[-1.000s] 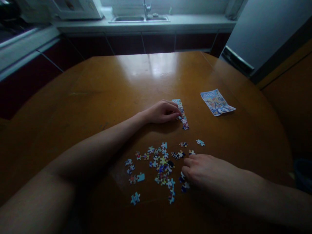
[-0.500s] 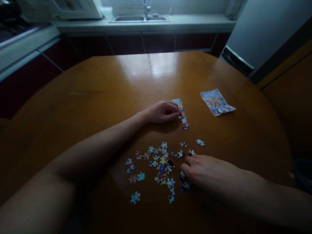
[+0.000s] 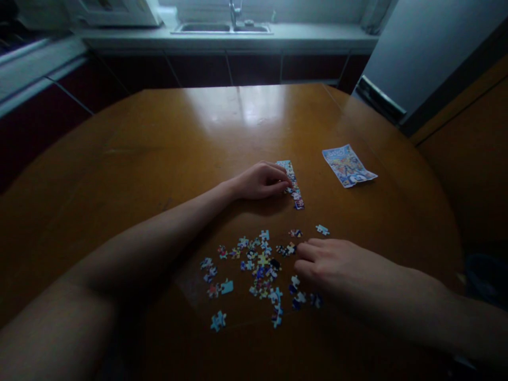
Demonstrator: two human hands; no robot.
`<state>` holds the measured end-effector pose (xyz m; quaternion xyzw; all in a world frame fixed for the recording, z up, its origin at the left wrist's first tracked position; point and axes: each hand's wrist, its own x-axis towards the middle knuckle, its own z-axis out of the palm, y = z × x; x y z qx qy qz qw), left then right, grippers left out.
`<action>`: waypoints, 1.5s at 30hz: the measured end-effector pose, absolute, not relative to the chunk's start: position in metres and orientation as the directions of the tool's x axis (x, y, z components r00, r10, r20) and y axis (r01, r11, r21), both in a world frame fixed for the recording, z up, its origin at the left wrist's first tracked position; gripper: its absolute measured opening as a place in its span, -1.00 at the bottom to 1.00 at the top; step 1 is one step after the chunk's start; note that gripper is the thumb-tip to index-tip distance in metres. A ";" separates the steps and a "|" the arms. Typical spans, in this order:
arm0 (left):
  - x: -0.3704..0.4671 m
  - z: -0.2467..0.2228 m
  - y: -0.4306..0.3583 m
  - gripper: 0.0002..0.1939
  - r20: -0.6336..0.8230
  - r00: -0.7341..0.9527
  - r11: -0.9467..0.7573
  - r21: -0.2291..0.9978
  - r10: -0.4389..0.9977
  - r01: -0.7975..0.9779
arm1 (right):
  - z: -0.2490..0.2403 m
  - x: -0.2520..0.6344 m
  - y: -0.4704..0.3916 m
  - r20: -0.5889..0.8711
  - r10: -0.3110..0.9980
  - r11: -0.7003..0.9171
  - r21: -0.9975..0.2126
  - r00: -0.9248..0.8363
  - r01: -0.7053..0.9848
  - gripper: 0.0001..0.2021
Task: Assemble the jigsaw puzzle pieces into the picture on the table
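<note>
My left hand (image 3: 262,181) rests on the table with its fingers stretched over a joined strip of jigsaw puzzle (image 3: 296,193), fingertips touching it and the thumb apart. The strip's far and near ends show past the fingers. My right hand (image 3: 323,260) is low over the right side of the loose puzzle pieces (image 3: 262,259), fingers bent and drawn together. Its fingertips are partly hidden, so I cannot see what lies between them. Dark-blue and white pieces (image 3: 299,299) lie just below this hand. A pale blue piece (image 3: 322,229) lies beyond it.
A creased, colourful picture sheet (image 3: 347,165) lies at the right of the brown wooden table (image 3: 178,132). One blue piece (image 3: 218,320) is apart at the near left. Behind the table are a counter with a sink (image 3: 206,28) and a pale upright appliance (image 3: 432,53).
My right hand has moved up and away from me, uncovering pieces below it and covering one near its fingertips. My left hand stays on the strip. The whole view has shifted slightly.
</note>
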<state>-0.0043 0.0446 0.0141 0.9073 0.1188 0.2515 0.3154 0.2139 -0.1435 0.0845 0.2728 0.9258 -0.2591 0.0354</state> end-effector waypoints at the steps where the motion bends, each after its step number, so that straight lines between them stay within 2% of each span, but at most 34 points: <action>1: -0.004 0.013 0.045 -0.73 0.388 0.843 -0.771 0.634 0.372 0.049 | 0.082 0.216 -0.147 -0.202 0.484 0.730 -0.443 -0.851 0.520 -0.86; 5: -0.004 0.012 0.046 -0.73 0.400 0.838 -0.767 0.641 0.370 0.033 | 0.063 0.226 -0.170 -0.172 0.578 0.704 -0.389 -0.797 0.594 -0.89; 10: -0.003 0.011 0.047 -0.72 0.389 0.839 -0.776 0.628 0.380 0.060 | 0.048 0.229 -0.194 -0.173 0.715 0.556 -0.448 -0.677 0.701 -0.88; 17: -0.002 0.011 0.048 -0.70 0.400 0.825 -0.772 0.632 0.399 0.067 | 0.046 0.222 -0.204 -0.216 0.753 0.501 -0.425 -0.622 0.754 -0.77; 21: -0.001 0.009 0.049 -0.70 0.427 0.803 -0.771 0.634 0.416 0.063 | 0.048 0.225 -0.211 -0.199 0.735 0.503 -0.481 -0.648 0.718 -0.73; 25: 0.000 0.007 0.049 -0.70 0.461 0.773 -0.790 0.607 0.436 0.083 | 0.063 0.229 -0.203 -0.123 0.790 0.401 -0.638 -0.601 0.657 -0.77; 28: 0.001 0.006 0.049 -0.72 0.490 0.743 -0.812 0.570 0.457 0.125 | 0.073 0.228 -0.170 0.041 0.892 0.333 -0.734 -0.450 0.592 -0.84; 30: 0.001 0.006 0.048 -0.74 0.510 0.726 -0.832 0.533 0.462 0.154 | 0.071 0.225 -0.135 0.093 0.958 0.232 -0.809 -0.272 0.540 -0.91; 34: -0.001 0.006 0.047 -0.77 0.537 0.696 -0.852 0.477 0.476 0.215 | 0.049 0.215 -0.065 0.041 0.994 0.071 -0.953 -0.104 0.295 -0.91; 37: -0.005 0.006 0.047 -0.79 0.536 0.677 -0.840 0.486 0.504 0.240 | 0.031 0.208 -0.035 0.058 0.993 0.081 -0.966 -0.101 0.245 -0.86; 40: -0.007 0.005 0.048 -0.81 0.498 0.723 -0.838 0.503 0.479 0.209 | 0.021 0.205 -0.030 0.087 0.990 0.115 -0.954 -0.113 0.277 -0.86; 45: -0.007 0.004 0.050 -0.83 0.480 0.752 -0.840 0.513 0.452 0.177 | 0.020 0.210 -0.038 0.051 0.988 0.097 -0.938 -0.146 0.333 -0.85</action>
